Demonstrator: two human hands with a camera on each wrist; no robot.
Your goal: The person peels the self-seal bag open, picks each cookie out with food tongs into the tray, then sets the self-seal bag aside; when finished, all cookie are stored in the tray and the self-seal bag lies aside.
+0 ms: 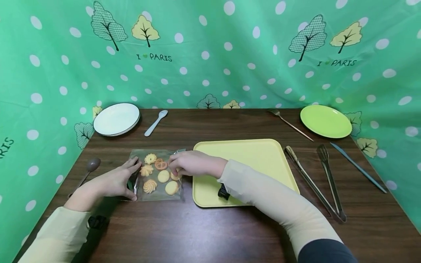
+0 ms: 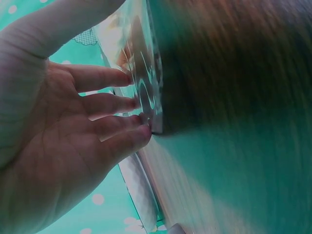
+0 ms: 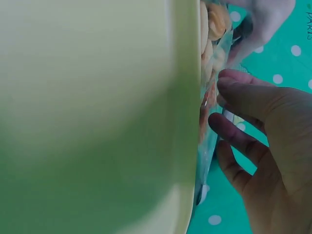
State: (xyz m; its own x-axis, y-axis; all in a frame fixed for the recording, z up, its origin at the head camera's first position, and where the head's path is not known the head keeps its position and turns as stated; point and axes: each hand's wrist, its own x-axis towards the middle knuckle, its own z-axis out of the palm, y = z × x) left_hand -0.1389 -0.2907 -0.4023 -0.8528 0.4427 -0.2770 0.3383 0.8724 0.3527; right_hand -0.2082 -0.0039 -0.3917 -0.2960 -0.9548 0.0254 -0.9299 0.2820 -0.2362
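A clear plastic bag (image 1: 161,195) of assorted biscuits lies flat on the table, left of centre. Round plain biscuits (image 1: 163,176), flower-shaped ones (image 1: 150,186) and a pretzel-shaped one (image 1: 161,164) show through the film. My left hand (image 1: 120,179) spans the bag's left edge with fingers and thumb spread; in the left wrist view its fingertips (image 2: 124,141) touch the film. Over the bag's right side, my right hand (image 1: 192,163) has bent fingers. In the right wrist view its thumb (image 3: 239,92) overlaps a finger beside the film; whether they pinch it is hidden.
A yellow tray (image 1: 253,153) sits under my right forearm. At the back left are white plates (image 1: 116,118) and a pale spoon (image 1: 156,123); a dark spoon (image 1: 93,164) lies left. Rightward lie a fork (image 1: 292,125), green plate (image 1: 325,121), metal tongs (image 1: 329,182) and blue stick-like utensil (image 1: 358,168).
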